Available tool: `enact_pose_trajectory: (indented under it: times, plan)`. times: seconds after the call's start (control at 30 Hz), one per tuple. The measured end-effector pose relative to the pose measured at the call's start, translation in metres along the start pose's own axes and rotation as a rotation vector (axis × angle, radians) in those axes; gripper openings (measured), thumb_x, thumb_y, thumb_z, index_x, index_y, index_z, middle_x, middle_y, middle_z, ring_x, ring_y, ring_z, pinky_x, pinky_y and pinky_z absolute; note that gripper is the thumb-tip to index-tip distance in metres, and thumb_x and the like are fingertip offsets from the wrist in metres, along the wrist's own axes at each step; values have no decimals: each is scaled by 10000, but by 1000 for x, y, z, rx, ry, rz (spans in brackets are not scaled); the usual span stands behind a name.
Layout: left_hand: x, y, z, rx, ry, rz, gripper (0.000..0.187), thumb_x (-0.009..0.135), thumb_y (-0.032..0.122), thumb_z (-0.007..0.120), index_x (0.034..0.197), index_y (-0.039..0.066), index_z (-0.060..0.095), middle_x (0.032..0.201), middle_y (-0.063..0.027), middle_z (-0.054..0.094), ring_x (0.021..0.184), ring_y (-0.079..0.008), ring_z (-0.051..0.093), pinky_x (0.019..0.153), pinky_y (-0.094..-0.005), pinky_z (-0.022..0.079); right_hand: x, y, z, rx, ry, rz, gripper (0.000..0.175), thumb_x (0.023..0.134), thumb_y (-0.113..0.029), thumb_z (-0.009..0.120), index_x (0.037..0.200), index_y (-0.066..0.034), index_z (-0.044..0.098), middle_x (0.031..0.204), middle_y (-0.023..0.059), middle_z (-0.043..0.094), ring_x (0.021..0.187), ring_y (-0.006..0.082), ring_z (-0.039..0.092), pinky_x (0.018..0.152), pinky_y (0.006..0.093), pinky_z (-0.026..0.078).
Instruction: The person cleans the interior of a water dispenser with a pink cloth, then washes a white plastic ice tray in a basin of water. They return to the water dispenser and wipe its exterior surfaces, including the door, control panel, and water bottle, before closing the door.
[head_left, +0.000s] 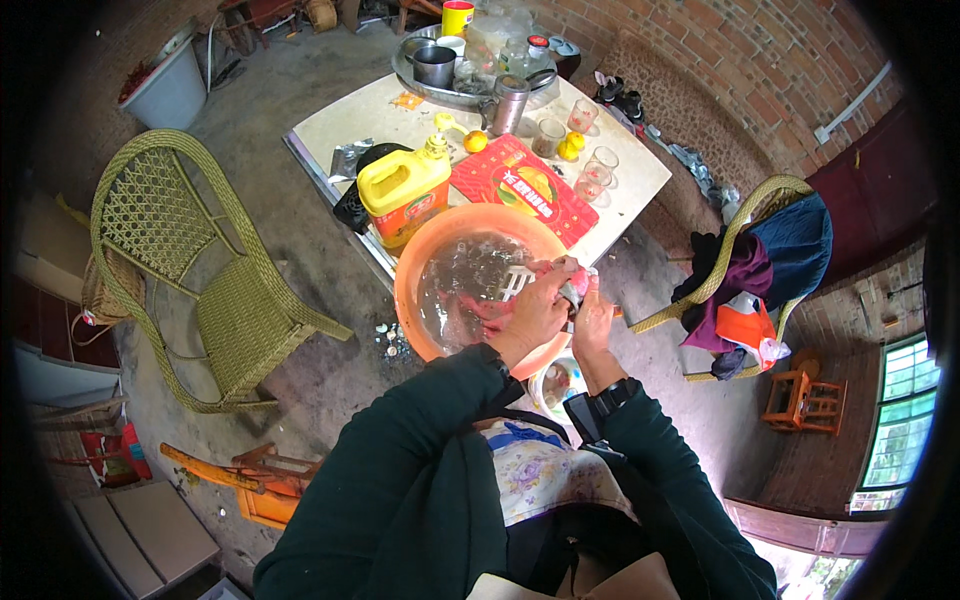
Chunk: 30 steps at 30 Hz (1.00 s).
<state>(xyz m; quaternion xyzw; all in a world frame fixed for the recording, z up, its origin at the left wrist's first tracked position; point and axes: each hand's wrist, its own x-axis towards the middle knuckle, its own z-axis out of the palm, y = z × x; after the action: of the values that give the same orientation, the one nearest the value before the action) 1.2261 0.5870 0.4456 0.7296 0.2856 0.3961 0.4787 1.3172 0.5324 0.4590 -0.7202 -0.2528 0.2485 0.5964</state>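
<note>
Over the right rim of an orange plastic basin (409, 300), my left hand (534, 311) and my right hand (595, 319) meet on a crumpled wet pink and grey cloth (579, 280). Both hands grip it. A thin dark piece shows just below my fingers, too covered to name. Cloudy water (457, 277) fills the basin, and pink cloth (480, 311) lies in it. Beside my left hand a white slotted plastic piece (516, 282) pokes out, partly hidden. Just left of the basin stands a yellow jug (405, 187) with a pump top.
The table (637, 165) bears a red box (521, 187), drinking glasses (550, 139), a metal mug (510, 105) and a loaded metal tray (420, 86). Wicker chairs flank it: one at left (247, 330), another at right (724, 277) with clothes. A white bucket (556, 390) stands below the basin.
</note>
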Motion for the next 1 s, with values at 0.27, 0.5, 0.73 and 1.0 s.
enact_pose_trajectory:
  times: [0.27, 0.5, 0.73, 1.0]
  plan:
    - [13, -60, -41, 312, 17, -362, 411, 828, 139, 528, 1234, 97, 570, 874, -249, 648, 848, -416, 636, 749, -485, 506, 1, 5, 7, 65, -73, 8, 571, 993, -472, 419, 834, 36, 625, 688, 58, 568, 621, 127, 500, 580, 303, 424]
    - [12, -13, -11, -36, 20, -195, 303, 840, 126, 510, 1110, 66, 635, 999, -246, 639, 979, -359, 630, 839, -409, 487, 12, 11, 8, 168, -60, 133, 594, 968, -539, 419, 925, 11, 641, 780, 54, 601, 697, 118, 534, 603, 310, 450]
    - [-20, 13, 40, -255, 74, 1, 347, 863, 136, 532, 1206, 81, 538, 970, -166, 594, 885, -274, 570, 768, -407, 473, 50, 46, -24, 878, -564, 128, 319, 944, -275, 464, 1096, -9, 554, 1013, 61, 565, 936, 170, 536, 867, 295, 443]
    - [-46, -32, 12, 5, -62, 38, 485, 719, -3, 499, 1204, -3, 480, 1046, -244, 516, 984, -418, 527, 806, -448, 439, 68, 67, -1, 283, -120, 268, 427, 970, -348, 489, 1067, 53, 601, 1001, 140, 615, 830, 231, 596, 721, 360, 507]
